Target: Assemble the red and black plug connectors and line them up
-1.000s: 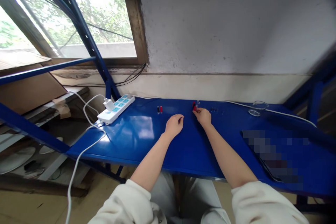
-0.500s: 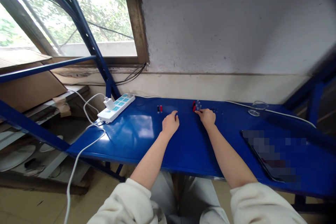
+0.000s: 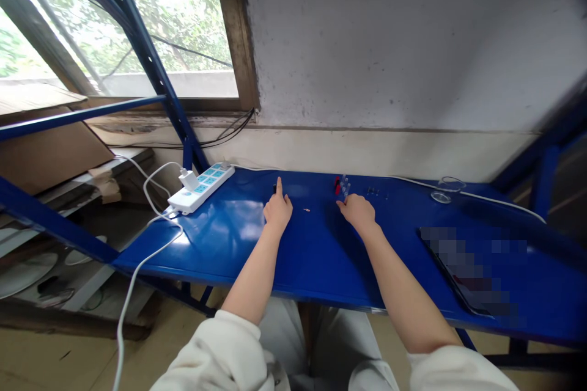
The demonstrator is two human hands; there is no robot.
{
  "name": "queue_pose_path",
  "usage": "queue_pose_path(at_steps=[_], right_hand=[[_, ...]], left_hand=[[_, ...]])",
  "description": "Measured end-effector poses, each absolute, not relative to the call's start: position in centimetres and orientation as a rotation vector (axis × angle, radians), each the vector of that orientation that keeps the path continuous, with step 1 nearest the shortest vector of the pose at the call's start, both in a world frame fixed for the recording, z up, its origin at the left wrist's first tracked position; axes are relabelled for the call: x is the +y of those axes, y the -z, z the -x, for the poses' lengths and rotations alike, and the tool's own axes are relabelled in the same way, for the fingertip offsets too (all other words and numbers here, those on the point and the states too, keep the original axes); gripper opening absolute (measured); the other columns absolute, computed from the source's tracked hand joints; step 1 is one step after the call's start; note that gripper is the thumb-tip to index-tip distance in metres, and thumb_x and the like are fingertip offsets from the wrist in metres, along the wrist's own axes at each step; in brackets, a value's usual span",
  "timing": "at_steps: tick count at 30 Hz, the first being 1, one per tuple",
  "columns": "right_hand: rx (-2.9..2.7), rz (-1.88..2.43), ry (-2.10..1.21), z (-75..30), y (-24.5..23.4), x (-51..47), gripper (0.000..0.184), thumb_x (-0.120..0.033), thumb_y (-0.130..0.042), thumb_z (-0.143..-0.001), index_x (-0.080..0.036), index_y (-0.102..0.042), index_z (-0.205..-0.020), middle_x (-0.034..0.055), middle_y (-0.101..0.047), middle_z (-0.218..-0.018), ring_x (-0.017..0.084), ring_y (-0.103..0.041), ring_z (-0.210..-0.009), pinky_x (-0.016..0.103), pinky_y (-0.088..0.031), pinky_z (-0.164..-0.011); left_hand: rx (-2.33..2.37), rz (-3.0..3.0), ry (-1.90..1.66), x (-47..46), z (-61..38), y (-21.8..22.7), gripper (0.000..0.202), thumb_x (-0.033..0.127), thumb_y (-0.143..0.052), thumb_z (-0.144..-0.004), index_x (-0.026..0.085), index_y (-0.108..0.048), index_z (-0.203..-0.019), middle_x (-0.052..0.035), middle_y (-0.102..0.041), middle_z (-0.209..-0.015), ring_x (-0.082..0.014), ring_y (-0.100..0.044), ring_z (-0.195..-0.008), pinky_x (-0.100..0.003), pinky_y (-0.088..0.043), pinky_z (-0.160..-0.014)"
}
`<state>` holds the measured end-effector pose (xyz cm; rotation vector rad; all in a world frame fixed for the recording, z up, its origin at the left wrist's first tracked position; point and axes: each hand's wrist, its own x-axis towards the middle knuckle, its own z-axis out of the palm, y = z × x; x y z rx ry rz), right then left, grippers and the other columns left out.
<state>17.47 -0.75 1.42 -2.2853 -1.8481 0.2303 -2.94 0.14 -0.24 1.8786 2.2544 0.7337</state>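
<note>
You are stretching your left hand (image 3: 277, 212) forward with the index finger out and the other fingers curled, gripping nothing. Its tip is touching or lying just beside the small black piece (image 3: 274, 186) near the back of the blue bench (image 3: 229, 244). Your right hand (image 3: 358, 212) is resting palm down, loosely curled, just short of the red and clear pieces (image 3: 342, 186); I cannot tell whether it is pinching anything. A tiny orange bit (image 3: 306, 210) is lying between your hands. The dark pieces (image 3: 373, 191) and glass dish (image 3: 443, 196) are sitting untouched to the right.

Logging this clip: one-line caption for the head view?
Left hand points a finger at a small black piece on the blue bench; right hand rests beside red and clear pieces.
</note>
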Motion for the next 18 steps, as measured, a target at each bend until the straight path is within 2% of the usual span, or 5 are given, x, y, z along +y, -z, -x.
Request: queue_pose_path(at_steps=[4,7,10,13,18], right_hand=[[-1.876,2.148,-0.218,-16.5,-1.4,-2.0,0.036,-0.042,-0.04,-0.083,-0.017,-0.061,-0.068,0.0097,-0.061,-0.069,0.022,-0.06,-0.068,0.028,-0.039,-0.055],[-1.865,2.004,-0.229,-16.0,-1.1,-2.3,0.038,-0.044,-0.037,-0.084,-0.018,-0.058,-0.065,0.0082,-0.059,-0.064,0.02,-0.058,-0.064,0.026,-0.037,-0.053],[-1.805,1.836,-0.312,-15.5,-0.6,-2.2,0.038,-0.045,-0.031,-0.086,-0.019,-0.055,-0.072,0.0071,-0.06,-0.066,0.019,-0.057,-0.063,0.025,-0.035,-0.053],[-1.678,1.694,-0.457,-14.9,-0.1,-1.9,0.045,-0.05,-0.022,-0.087,-0.019,-0.051,-0.074,0.0057,-0.06,-0.067,0.017,-0.057,-0.064,0.024,-0.037,-0.056],[-1.568,1.438,-0.576,-14.6,0.4,-1.7,0.052,-0.058,-0.018,-0.084,-0.019,-0.045,-0.061,0.002,-0.054,-0.059,0.014,-0.051,-0.057,0.024,-0.037,-0.057]], left_hand=[[2.215,-1.88,-0.911,0.5,3.4,0.7,0.043,0.027,-0.035,-0.086,0.025,-0.036,-0.128,-0.0125,-0.057,-0.109,-0.0231,-0.06,-0.085,-0.031,-0.043,-0.07],[2.016,-1.854,-1.166,0.9,3.4,1.0,0.027,0.02,-0.037,-0.085,0.021,-0.049,-0.108,-0.0094,-0.061,-0.095,-0.0197,-0.06,-0.082,-0.029,-0.043,-0.068],[1.578,-1.75,-1.391,1.0,2.5,1.1,0.016,0.02,-0.039,-0.084,0.019,-0.048,-0.097,-0.0033,-0.062,-0.078,-0.0119,-0.058,-0.061,-0.023,-0.043,-0.059],[1.152,-1.582,-1.416,0.8,0.9,1.1,0.014,0.025,-0.041,-0.083,0.017,-0.045,-0.094,-0.0009,-0.061,-0.076,-0.0047,-0.046,-0.039,-0.02,-0.04,-0.045],[0.82,-1.508,-1.343,-0.1,-1.2,1.2,0.018,0.029,-0.048,-0.08,0.016,-0.044,-0.092,-0.0003,-0.059,-0.073,-0.004,-0.047,-0.037,-0.019,-0.04,-0.04]])
